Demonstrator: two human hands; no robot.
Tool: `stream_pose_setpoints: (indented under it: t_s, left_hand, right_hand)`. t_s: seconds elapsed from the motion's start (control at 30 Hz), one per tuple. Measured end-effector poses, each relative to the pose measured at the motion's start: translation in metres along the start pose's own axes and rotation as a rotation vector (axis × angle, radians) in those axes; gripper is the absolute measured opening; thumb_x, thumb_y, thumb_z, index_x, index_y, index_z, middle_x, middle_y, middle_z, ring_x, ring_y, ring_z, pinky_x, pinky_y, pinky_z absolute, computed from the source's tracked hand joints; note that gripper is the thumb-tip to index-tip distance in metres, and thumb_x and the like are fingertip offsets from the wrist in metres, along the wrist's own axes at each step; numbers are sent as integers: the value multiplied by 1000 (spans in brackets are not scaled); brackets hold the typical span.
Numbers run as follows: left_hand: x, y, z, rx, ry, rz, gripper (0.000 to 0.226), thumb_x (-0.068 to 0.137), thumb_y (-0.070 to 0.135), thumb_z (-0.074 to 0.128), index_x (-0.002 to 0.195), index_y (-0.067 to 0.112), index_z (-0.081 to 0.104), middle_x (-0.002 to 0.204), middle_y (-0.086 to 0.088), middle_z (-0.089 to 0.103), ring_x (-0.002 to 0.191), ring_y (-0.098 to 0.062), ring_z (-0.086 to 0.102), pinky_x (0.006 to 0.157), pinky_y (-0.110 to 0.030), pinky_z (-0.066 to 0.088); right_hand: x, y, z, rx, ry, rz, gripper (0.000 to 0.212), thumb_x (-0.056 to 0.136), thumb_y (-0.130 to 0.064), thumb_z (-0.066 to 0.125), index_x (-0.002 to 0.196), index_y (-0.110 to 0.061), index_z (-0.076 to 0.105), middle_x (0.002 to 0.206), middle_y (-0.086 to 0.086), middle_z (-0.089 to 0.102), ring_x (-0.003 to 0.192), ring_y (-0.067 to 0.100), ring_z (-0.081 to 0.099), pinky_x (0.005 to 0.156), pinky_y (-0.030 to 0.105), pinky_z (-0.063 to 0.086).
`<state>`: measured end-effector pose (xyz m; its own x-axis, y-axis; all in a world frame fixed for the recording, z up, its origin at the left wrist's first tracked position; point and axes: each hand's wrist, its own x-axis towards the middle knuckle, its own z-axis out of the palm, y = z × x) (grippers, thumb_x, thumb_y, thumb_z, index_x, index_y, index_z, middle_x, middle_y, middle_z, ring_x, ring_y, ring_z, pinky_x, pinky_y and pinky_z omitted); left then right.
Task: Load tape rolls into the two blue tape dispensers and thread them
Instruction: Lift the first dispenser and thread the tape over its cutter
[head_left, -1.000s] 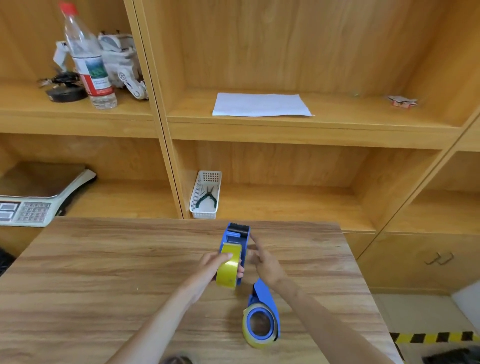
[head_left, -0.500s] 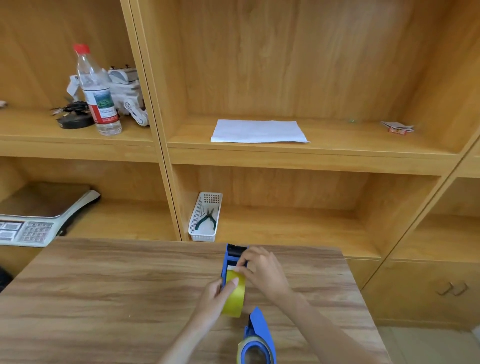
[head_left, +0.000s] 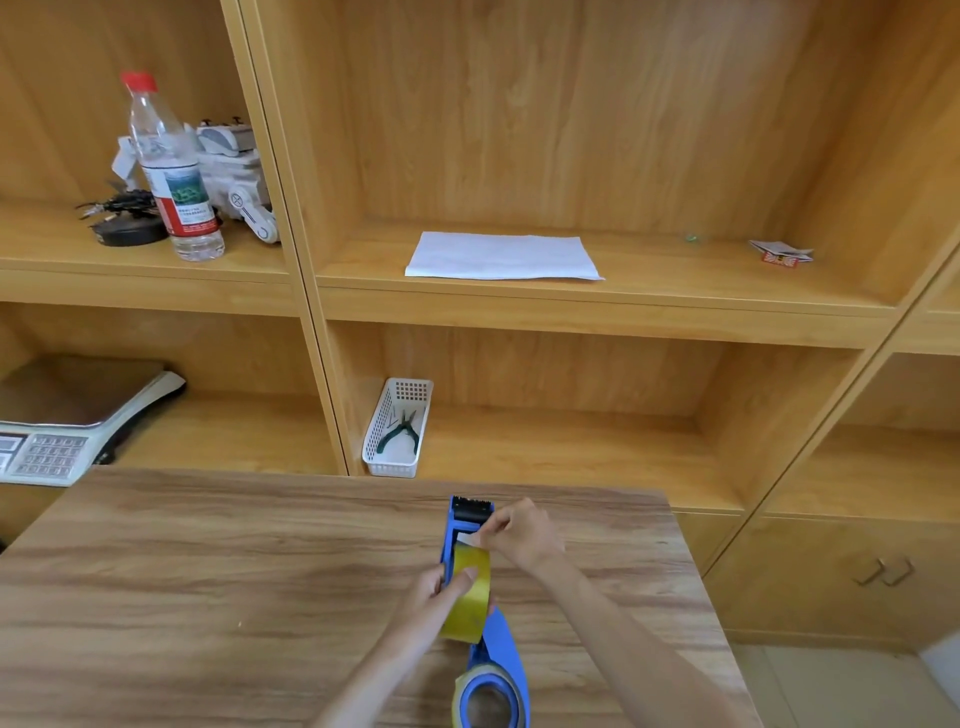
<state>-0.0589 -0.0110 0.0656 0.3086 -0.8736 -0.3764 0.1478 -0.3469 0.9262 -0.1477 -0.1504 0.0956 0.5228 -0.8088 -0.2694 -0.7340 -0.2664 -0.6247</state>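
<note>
A blue tape dispenser (head_left: 459, 525) with a black toothed head stands on the wooden table (head_left: 208, 571), a yellow tape roll (head_left: 467, 597) sitting in it. My left hand (head_left: 434, 590) grips the roll and the dispenser's side, thumb on the yellow tape. My right hand (head_left: 519, 532) pinches the loose end of the tape just behind the black head. A second blue dispenser (head_left: 501, 670) with its own yellowish roll (head_left: 485, 699) lies nearer me at the bottom edge, partly cut off.
Wooden shelving stands behind the table. A white basket (head_left: 375, 441) with pliers sits on the low shelf, a scale (head_left: 57, 441) at the left. Higher up are a water bottle (head_left: 171, 176), a white sheet (head_left: 501, 257) and a small packet (head_left: 782, 254).
The camera tilted upward, so the table sank in the frame. My right hand moved from beside the dispenser onto the tape end near its head. My left hand stayed on the roll.
</note>
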Motion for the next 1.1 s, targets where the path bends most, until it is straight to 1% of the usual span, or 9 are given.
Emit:
stream_pose_setpoints:
  t_s: [0.13,0.3,0.4,0.47,0.63,0.7,0.83,0.97,1.1]
  left_hand:
    - [-2,0,3,-61,-46,-41,26,98,22,58,111,2,67,100,-17,77,99,-29,73,93,-46,56]
    - [-5,0,5,-90,-88,-81,28,98,23,57,114,3,66,105,-14,77,104,-25,72,95,-46,54]
    - [-4,-6,3,-103,-102,-76,28,96,24,59,113,4,68,108,-15,76,109,-30,69,100,-55,46]
    - [-3,-9,2,-114,-112,-61,35,89,28,63,113,2,70,109,-17,75,111,-32,68,100,-54,46]
    - [-2,-13,-1,-145,-152,-54,39,86,18,68,120,0,64,114,-16,74,112,-30,67,94,-43,53]
    - [-4,-15,-3,-127,-164,-48,39,87,12,72,123,1,61,115,-15,74,109,-29,69,85,-35,56]
    - [-7,-22,-5,-135,-198,-45,38,86,2,71,122,0,61,116,-15,73,99,-22,72,68,-22,55]
    - [-6,-26,-9,-138,-229,-34,63,71,14,82,128,3,57,122,-12,71,114,-27,67,81,-29,56]
    - [-5,-28,-11,-125,-223,-23,54,80,2,77,129,3,55,121,-12,71,114,-26,67,83,-29,56]
  right_hand:
    - [0,2,3,-87,59,38,29,84,-27,66,56,-33,64,84,-12,71,85,14,68,62,26,48]
    - [-1,4,6,-192,88,34,15,89,-20,60,80,-26,71,95,-9,65,87,17,64,64,28,47]
    - [-2,5,9,-223,120,15,18,91,-19,54,91,-24,72,112,-5,61,97,19,64,68,29,45]
    - [-3,4,11,-235,140,-1,23,92,-18,50,93,-23,72,116,-4,59,97,20,65,70,31,48]
    - [-6,2,8,-200,217,15,24,88,-9,52,82,-25,69,111,-8,56,94,18,65,68,29,49]
    - [-5,6,2,-174,231,14,24,87,-10,53,79,-27,67,106,-10,56,91,17,63,65,27,45]
    - [0,13,-5,-174,173,-135,15,90,-20,60,80,-28,67,105,-10,51,87,13,56,62,27,42]
    - [1,11,-4,-132,154,-159,15,89,-26,61,76,-34,65,98,-13,55,88,12,58,65,28,44]
    - [2,10,2,-64,108,-91,15,87,-25,58,75,-33,62,86,-11,66,83,15,64,68,30,52]
